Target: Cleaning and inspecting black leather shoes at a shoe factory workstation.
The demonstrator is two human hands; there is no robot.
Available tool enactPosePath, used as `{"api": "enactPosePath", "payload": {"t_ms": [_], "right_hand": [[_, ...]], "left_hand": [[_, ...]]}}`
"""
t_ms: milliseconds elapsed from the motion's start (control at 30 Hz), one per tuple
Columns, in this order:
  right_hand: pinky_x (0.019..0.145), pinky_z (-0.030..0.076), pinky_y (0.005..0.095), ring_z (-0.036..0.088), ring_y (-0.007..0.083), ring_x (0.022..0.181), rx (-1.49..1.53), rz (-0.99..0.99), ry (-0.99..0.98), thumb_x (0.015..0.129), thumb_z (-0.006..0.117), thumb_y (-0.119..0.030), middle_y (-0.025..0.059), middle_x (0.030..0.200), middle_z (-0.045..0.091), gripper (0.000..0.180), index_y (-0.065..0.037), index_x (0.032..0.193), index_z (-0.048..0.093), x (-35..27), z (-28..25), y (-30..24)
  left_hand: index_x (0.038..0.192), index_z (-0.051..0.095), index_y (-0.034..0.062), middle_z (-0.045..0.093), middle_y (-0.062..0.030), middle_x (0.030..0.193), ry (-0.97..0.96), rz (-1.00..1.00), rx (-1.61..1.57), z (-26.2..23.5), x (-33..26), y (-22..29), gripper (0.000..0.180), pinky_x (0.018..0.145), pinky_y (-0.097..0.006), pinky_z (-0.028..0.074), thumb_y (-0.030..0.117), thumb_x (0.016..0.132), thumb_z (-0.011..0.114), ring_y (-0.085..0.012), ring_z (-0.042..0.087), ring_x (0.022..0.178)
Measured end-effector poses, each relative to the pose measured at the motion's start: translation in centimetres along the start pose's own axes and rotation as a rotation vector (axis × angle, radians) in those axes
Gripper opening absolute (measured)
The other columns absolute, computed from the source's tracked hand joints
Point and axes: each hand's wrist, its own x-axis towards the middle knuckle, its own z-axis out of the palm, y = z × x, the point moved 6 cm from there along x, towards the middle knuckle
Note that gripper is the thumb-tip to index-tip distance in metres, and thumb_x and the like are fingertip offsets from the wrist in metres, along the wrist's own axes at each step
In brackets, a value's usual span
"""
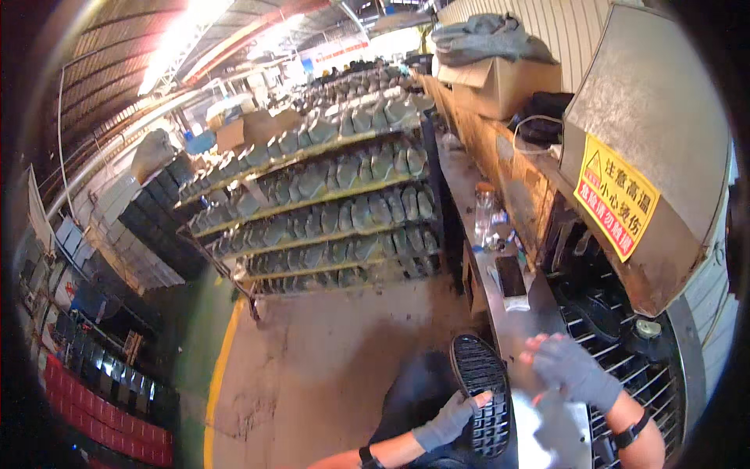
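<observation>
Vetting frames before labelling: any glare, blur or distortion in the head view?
Head view: bright strip in the roof blown out; near-white glare on the bench beside the shoe sole. Head view: right hand looks soft, possibly motion blur; the sole's tread reads clearly. Head view: fisheye distortion bends edges, dark corners.

A tiered shoe rack (pixel 332 195) fills the centre. At upper right, 1 cardboard carton (pixel 512 90) bears a grey cloth bundle (pixel 488 41); right of centre, 1 clear bottle (pixel 483 215) stands beyond 1 black smartphone (pixel 512 277). Far right, 1 yellow warning label (pixel 617 195) marks a metal hood (pixel 641 86). Lower left, red boxes (pixel 101 410)
</observation>
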Motion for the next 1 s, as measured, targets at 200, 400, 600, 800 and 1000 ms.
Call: {"api": "enactPosePath", "payload": {"t_ms": [200, 400, 600, 800, 1000], "right_hand": [[0.110, 0.050, 0.0499, 0.062, 0.0374, 0.132, -0.152, 1.221, 0.017, 0.076, 0.084, -0.029, 0.0182, 0.161, 0.049, 0.092, -0.018, 0.159, 0.046, -17.7, 1.7, 22.6], [0.121, 0.038, 0.0519, 0.043, 0.0454, 0.145, -0.510, 1.238, -0.102, 0.058, 0.091, -0.015, 0.0231, 0.150, 0.051, 0.084, -0.008, 0.136, 0.062, -31.5, 6.6, 23.2], [0.090, 0.056, 0.0532, 0.062, 0.0422, 0.112, -0.230, 0.863, -0.011, 0.067, 0.083, -0.002, 0.0222, 0.124, 0.060, 0.051, -0.003, 0.117, 0.069, -33.5, 2.3, 11.6], [0.115, 0.042, 0.0492, 0.056, 0.0438, 0.134, -0.118, 0.946, 0.263, 0.092, 0.069, -0.016, 0.0245, 0.141, 0.064, 0.058, -0.005, 0.148, 0.060, -31.4, 2.2, 6.1], [0.099, 0.054, 0.0393, 0.068, 0.0249, 0.118, 0.756, 1.615, 0.930, 0.092, 0.083, -0.032, 0.0155, 0.132, 0.067, 0.081, 0.001, 0.155, 0.045, -40.6, 9.1, 9.9]], "left_hand": [[0.140, 0.062, -0.0001, 0.071, -0.0060, 0.126, 0.052, -0.158, 0.259, -4.6, -0.1, -3.6, 0.044, 0.103, -0.031, 0.052, 0.027, 0.106, 0.064, -0.0140, 0.064, 0.111], [0.129, 0.068, 0.0009, 0.074, -0.0038, 0.115, 0.078, -0.146, 0.345, -4.0, -2.4, -4.7, 0.045, 0.092, -0.032, 0.057, 0.040, 0.107, 0.062, -0.0158, 0.068, 0.099], [0.121, 0.070, 0.0013, 0.073, -0.0052, 0.104, 0.038, -0.229, 0.198, -4.0, -2.5, -3.6, 0.040, 0.090, -0.035, 0.055, 0.037, 0.106, 0.058, -0.0165, 0.067, 0.093], [0.125, 0.069, 0.0021, 0.073, -0.0033, 0.106, 0.186, -0.228, 0.064, -5.8, -2.6, -4.2, 0.034, 0.087, -0.032, 0.058, 0.028, 0.103, 0.062, -0.0145, 0.069, 0.091], [0.134, 0.065, 0.0004, 0.072, -0.0043, 0.119, 0.169, -0.243, 0.137, -5.8, -2.0, -4.9, 0.039, 0.099, -0.031, 0.052, 0.025, 0.104, 0.063, -0.0147, 0.066, 0.107]]}}
